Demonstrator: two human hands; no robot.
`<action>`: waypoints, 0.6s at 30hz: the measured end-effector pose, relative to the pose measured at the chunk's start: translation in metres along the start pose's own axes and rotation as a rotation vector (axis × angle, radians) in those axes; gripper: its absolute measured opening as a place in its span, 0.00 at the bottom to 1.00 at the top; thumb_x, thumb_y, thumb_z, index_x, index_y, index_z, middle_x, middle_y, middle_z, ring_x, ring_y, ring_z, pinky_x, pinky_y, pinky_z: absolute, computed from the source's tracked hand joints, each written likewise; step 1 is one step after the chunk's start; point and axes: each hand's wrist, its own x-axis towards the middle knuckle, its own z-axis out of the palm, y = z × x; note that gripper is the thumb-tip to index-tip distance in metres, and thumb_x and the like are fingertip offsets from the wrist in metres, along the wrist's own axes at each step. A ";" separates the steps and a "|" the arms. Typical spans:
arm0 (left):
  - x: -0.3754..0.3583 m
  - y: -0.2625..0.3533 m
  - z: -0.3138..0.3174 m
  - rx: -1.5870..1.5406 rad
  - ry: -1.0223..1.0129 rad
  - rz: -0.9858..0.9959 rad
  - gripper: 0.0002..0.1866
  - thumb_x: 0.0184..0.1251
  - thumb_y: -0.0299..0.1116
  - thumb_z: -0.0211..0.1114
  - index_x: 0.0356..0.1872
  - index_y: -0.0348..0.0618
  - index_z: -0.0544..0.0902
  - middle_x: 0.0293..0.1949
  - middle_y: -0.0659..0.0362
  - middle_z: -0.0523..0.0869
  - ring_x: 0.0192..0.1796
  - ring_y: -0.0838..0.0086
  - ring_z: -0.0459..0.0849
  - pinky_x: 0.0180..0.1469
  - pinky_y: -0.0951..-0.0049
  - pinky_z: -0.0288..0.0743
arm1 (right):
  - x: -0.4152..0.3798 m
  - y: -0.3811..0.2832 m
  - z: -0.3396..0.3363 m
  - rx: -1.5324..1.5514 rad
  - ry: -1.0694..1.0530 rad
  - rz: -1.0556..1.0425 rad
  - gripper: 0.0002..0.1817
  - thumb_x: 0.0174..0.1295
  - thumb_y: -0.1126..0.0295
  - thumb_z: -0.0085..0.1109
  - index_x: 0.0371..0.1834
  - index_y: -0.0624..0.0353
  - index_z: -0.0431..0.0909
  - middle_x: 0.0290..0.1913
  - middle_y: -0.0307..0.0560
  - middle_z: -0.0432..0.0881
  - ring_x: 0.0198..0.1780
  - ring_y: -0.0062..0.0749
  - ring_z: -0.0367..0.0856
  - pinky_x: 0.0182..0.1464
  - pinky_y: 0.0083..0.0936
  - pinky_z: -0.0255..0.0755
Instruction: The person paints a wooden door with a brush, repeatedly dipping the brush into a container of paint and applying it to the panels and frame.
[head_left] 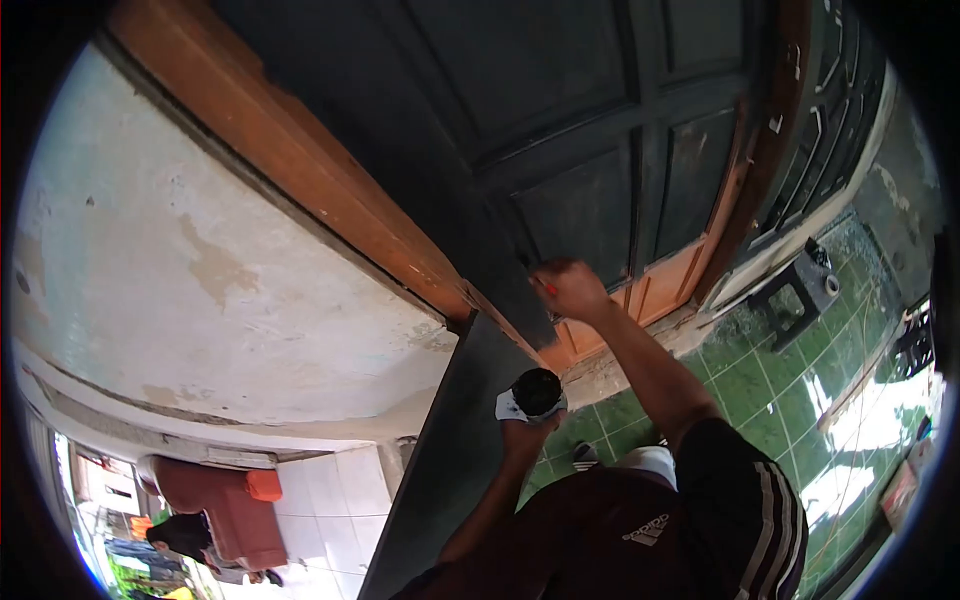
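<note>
My right hand (570, 290) is closed around a small brush with a red part showing between the fingers, its tip at the dark door panel. The panelled door (570, 215) is dark grey over most of its surface, with bare orange wood (640, 298) along its bottom. Below and to the left, my left hand (530, 432) holds up a small tub (537, 392) of dark paint with a whitish wrapping at its side.
An orange-brown door frame (350, 200) borders a patchy white wall (200, 270). A black stool-like object (790, 305) stands on green floor tiles (745, 385). At lower left, a person in dark clothes (182, 535) is beside a reddish sofa (225, 510).
</note>
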 end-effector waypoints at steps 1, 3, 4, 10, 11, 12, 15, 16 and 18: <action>0.000 -0.002 0.000 -0.003 0.003 0.013 0.30 0.53 0.24 0.88 0.58 0.40 0.87 0.55 0.59 0.92 0.57 0.70 0.90 0.63 0.66 0.83 | 0.020 -0.012 -0.015 0.026 0.062 -0.021 0.06 0.68 0.74 0.75 0.45 0.60 0.90 0.37 0.53 0.89 0.38 0.52 0.90 0.40 0.43 0.83; 0.002 -0.003 0.003 -0.012 0.012 0.039 0.26 0.53 0.22 0.88 0.55 0.39 0.88 0.51 0.59 0.93 0.53 0.72 0.91 0.59 0.67 0.84 | 0.050 -0.031 -0.040 0.085 0.199 -0.037 0.09 0.67 0.75 0.76 0.49 0.59 0.91 0.38 0.53 0.90 0.39 0.50 0.90 0.40 0.42 0.84; 0.003 -0.001 0.005 0.001 0.014 0.039 0.26 0.53 0.22 0.88 0.55 0.39 0.88 0.51 0.59 0.93 0.53 0.72 0.91 0.59 0.67 0.84 | 0.064 -0.038 -0.050 0.116 0.276 -0.036 0.11 0.66 0.75 0.77 0.50 0.59 0.91 0.38 0.52 0.90 0.39 0.50 0.91 0.40 0.42 0.84; 0.001 -0.012 0.009 0.061 -0.007 -0.026 0.29 0.54 0.23 0.88 0.59 0.40 0.87 0.55 0.59 0.92 0.57 0.70 0.90 0.64 0.66 0.82 | 0.034 -0.028 -0.016 0.207 0.342 0.007 0.13 0.64 0.76 0.78 0.52 0.59 0.91 0.39 0.50 0.91 0.38 0.47 0.90 0.40 0.38 0.84; -0.001 -0.018 0.007 0.054 -0.021 -0.061 0.31 0.55 0.23 0.88 0.62 0.41 0.85 0.59 0.59 0.90 0.61 0.69 0.88 0.68 0.65 0.80 | 0.023 -0.023 -0.008 0.204 0.266 0.042 0.13 0.64 0.75 0.78 0.52 0.58 0.91 0.38 0.50 0.90 0.38 0.47 0.89 0.40 0.38 0.84; -0.004 -0.022 0.005 0.048 -0.034 -0.098 0.34 0.56 0.23 0.87 0.65 0.42 0.84 0.63 0.58 0.89 0.64 0.68 0.87 0.71 0.65 0.78 | 0.020 -0.028 -0.010 0.223 0.294 0.059 0.14 0.64 0.75 0.78 0.52 0.58 0.92 0.39 0.50 0.91 0.38 0.47 0.90 0.40 0.38 0.84; -0.005 -0.021 0.004 0.166 -0.020 -0.022 0.33 0.56 0.21 0.87 0.65 0.42 0.84 0.62 0.58 0.89 0.64 0.68 0.87 0.71 0.64 0.79 | 0.034 -0.045 -0.035 0.271 0.419 0.050 0.13 0.64 0.75 0.79 0.52 0.59 0.92 0.40 0.50 0.91 0.38 0.46 0.90 0.40 0.38 0.84; -0.008 -0.020 0.005 0.125 -0.012 -0.053 0.32 0.55 0.23 0.88 0.63 0.41 0.85 0.60 0.58 0.90 0.62 0.69 0.88 0.68 0.65 0.80 | 0.045 -0.053 -0.037 0.291 0.483 0.023 0.13 0.64 0.76 0.79 0.51 0.60 0.92 0.40 0.50 0.91 0.37 0.46 0.90 0.39 0.38 0.83; -0.006 -0.018 0.009 0.038 0.007 -0.100 0.31 0.53 0.25 0.90 0.59 0.40 0.86 0.57 0.58 0.91 0.57 0.70 0.89 0.64 0.66 0.82 | 0.051 -0.052 -0.035 0.298 0.484 0.002 0.12 0.63 0.77 0.79 0.50 0.60 0.92 0.40 0.50 0.91 0.37 0.46 0.89 0.38 0.39 0.83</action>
